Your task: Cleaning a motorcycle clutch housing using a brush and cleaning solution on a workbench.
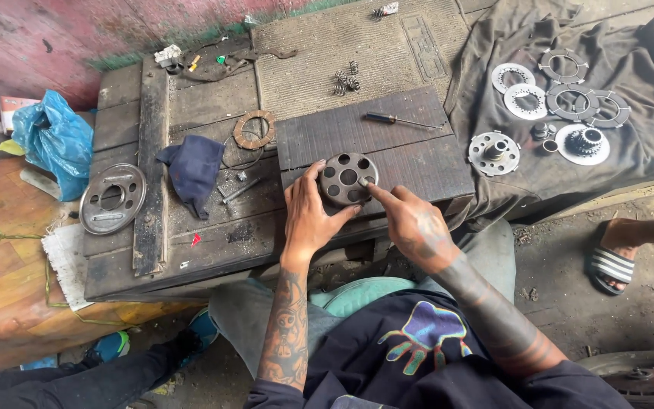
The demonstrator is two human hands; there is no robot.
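A round dark metal hub (347, 178) with several holes lies on a dark grooved board (418, 151) at the bench's front. My left hand (308, 216) cups its left side, thumb and fingers touching the rim. Just to the right, my right hand (412, 222) points its index finger into a hole near the hub's right edge. Neither hand lifts the part off the board.
A screwdriver (397, 120) lies on the board. A ring-shaped friction plate (254, 129), a blue cloth (193, 168) and a round metal cover (112, 198) sit left. Several clutch plates (562, 102) rest on grey cloth at right. Springs (346, 79) lie behind. Another person's sandalled foot (615, 257) is right.
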